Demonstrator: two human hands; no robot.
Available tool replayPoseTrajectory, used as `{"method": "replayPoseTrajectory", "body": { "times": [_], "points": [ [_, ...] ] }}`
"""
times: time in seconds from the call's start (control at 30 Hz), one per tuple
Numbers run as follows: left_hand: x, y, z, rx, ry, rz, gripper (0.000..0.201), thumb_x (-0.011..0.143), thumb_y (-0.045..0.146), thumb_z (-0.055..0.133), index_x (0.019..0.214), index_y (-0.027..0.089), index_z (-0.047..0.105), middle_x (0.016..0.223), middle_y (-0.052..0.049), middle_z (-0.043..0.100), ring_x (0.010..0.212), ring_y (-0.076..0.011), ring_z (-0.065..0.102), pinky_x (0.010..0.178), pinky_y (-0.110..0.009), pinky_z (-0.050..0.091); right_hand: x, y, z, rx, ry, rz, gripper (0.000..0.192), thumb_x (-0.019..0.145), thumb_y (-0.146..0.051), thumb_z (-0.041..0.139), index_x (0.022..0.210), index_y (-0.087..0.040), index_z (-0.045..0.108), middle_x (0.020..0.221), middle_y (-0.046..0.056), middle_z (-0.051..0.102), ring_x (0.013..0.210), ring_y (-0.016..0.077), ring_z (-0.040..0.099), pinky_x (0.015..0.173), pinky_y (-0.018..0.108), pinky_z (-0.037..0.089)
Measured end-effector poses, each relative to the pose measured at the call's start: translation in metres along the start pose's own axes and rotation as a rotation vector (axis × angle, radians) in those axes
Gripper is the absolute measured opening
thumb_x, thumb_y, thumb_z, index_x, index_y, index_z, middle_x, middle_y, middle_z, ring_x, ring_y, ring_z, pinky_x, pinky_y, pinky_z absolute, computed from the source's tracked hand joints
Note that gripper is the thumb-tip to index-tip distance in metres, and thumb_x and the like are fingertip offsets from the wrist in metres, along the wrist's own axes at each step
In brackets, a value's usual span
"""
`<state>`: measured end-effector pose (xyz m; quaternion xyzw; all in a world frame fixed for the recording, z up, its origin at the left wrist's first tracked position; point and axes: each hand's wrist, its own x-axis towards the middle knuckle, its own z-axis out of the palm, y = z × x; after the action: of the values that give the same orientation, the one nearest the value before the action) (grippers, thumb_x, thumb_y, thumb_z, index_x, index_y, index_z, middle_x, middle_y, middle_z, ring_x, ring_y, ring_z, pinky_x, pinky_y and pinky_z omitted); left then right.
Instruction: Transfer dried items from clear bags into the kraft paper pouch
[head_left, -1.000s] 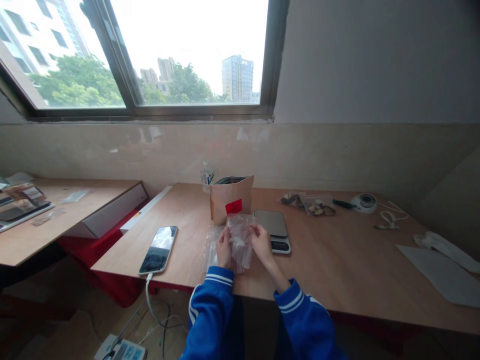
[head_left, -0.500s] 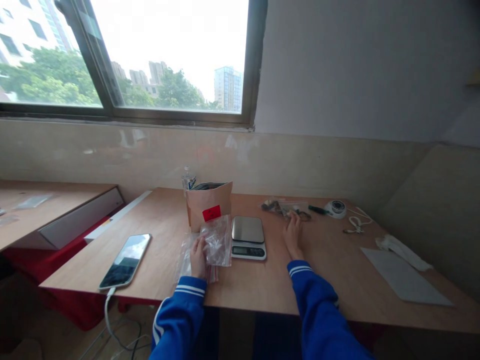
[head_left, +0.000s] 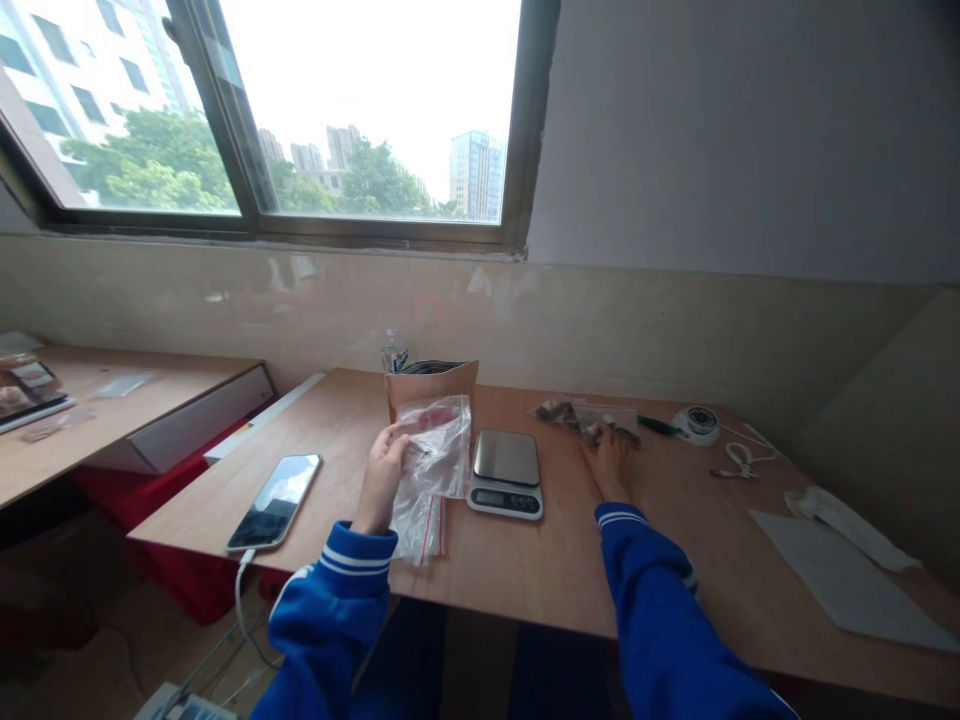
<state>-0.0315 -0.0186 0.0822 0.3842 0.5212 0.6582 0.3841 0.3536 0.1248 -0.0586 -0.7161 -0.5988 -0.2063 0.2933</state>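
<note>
Bare table [head_left: 570,560] lies open between the scale [head_left: 505,472] and the right hand [head_left: 609,462]; the phone [head_left: 274,487] and the upright paper pouch [head_left: 430,388] obstruct the left and rear.

clear plastic bag [head_left: 433,455] crumpled, lifted above table edge

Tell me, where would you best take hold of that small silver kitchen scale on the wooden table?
Probably by its two long side edges, coming down from above. The small silver kitchen scale lies flat on the wooden table, a low slab with nothing to hook, and its sides look free. The clear plastic bag in the left hand hangs close on one side, so the right hand has the clearer approach.
</note>
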Motion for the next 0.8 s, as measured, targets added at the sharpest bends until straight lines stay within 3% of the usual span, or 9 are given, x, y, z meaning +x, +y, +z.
{"method": "replayPoseTrajectory", "body": {
  "times": [0.07, 0.17, 0.3, 0.37, 0.47, 0.6, 0.7, 0.8],
  "points": [
    [-0.003, -0.002, -0.009, 0.116, 0.055, 0.048, 0.044, 0.076, 0.032, 0.054, 0.116, 0.015, 0.052, 0.084, -0.005, 0.065, 0.073, -0.0172, 0.062, 0.067, -0.029, 0.051, -0.001, -0.004, -0.007, -0.024, 0.002, -0.011, 0.040, 0.083, -0.029, 0.048, 0.118, -0.008, 0.049, 0.103, 0.018, 0.061, 0.099, 0.0285, 0.052, 0.084, 0.038, 0.036],
    [-0.011, -0.022, -0.021, 0.493, 0.169, 0.080, 0.052, 0.077, 0.019, 0.050, 0.128, 0.012, 0.043, 0.102, -0.013, 0.063, 0.092, -0.0240, 0.062, 0.083, -0.038, 0.049, -0.002, -0.009, -0.017, -0.065, 0.008, -0.018, 0.031, 0.086, -0.026, 0.043, 0.109, -0.009, 0.055, 0.095, 0.017, 0.062, 0.096, 0.0279, 0.052, 0.083, 0.038, 0.035],
    [-0.023, -0.047, -0.024, 0.998, 0.249, 0.030, 0.053, 0.079, 0.014, 0.044, 0.131, 0.003, 0.041, 0.128, -0.027, 0.046, 0.114, -0.0367, 0.051, 0.093, -0.055, 0.039, -0.003, -0.010, -0.020, -0.075, -0.003, -0.048, 0.024, 0.086, -0.021, 0.041, 0.099, -0.012, 0.060, 0.092, 0.016, 0.062, 0.091, 0.0269, 0.052, 0.081, 0.038, 0.034],
    [-0.029, -0.050, -0.020, 1.091, 0.247, 0.185, 0.052, 0.084, 0.018, 0.038, 0.135, 0.006, 0.037, 0.135, -0.024, 0.041, 0.121, -0.0351, 0.045, 0.096, -0.053, 0.038, -0.003, -0.010, -0.018, -0.063, 0.014, -0.070, 0.025, 0.085, -0.020, 0.041, 0.100, -0.013, 0.060, 0.092, 0.015, 0.062, 0.091, 0.0268, 0.052, 0.081, 0.038, 0.034],
    [-0.035, -0.058, -0.015, 1.146, 0.107, 0.420, 0.051, 0.088, 0.024, 0.034, 0.139, 0.015, 0.035, 0.142, -0.015, 0.038, 0.128, -0.0275, 0.039, 0.104, -0.046, 0.033, -0.003, -0.010, -0.015, -0.055, 0.033, -0.061, 0.028, 0.085, -0.029, 0.045, 0.102, -0.012, 0.059, 0.092, 0.016, 0.061, 0.092, 0.0287, 0.051, 0.080, 0.039, 0.034],
    [-0.045, -0.093, -0.016, 1.288, -0.310, 0.394, 0.048, 0.087, 0.033, 0.041, 0.134, 0.024, 0.046, 0.139, -0.008, 0.046, 0.131, -0.0270, 0.038, 0.108, -0.046, 0.028, -0.004, -0.014, -0.017, -0.126, -0.023, 0.077, 0.043, 0.080, -0.045, 0.055, 0.104, -0.011, 0.059, 0.098, 0.021, 0.058, 0.093, 0.0340, 0.049, 0.073, 0.041, 0.034],
    [-0.051, -0.117, -0.020, 1.327, -0.345, 0.408, 0.049, 0.089, 0.035, 0.036, 0.137, 0.024, 0.041, 0.144, -0.006, 0.039, 0.135, -0.0257, 0.031, 0.110, -0.046, 0.026, -0.003, -0.016, -0.019, -0.181, -0.059, 0.077, 0.040, 0.083, -0.043, 0.053, 0.106, -0.010, 0.059, 0.097, 0.021, 0.057, 0.092, 0.0333, 0.049, 0.071, 0.041, 0.033],
    [-0.052, -0.123, -0.022, 1.335, -0.335, 0.417, 0.051, 0.090, 0.036, 0.035, 0.139, 0.023, 0.038, 0.145, -0.006, 0.036, 0.136, -0.0251, 0.029, 0.110, -0.045, 0.025, -0.001, -0.015, -0.019, -0.190, -0.043, 0.004, 0.029, 0.086, -0.032, 0.049, 0.103, -0.013, 0.062, 0.093, 0.018, 0.057, 0.090, 0.0300, 0.049, 0.074, 0.040, 0.032]
  ]
}}
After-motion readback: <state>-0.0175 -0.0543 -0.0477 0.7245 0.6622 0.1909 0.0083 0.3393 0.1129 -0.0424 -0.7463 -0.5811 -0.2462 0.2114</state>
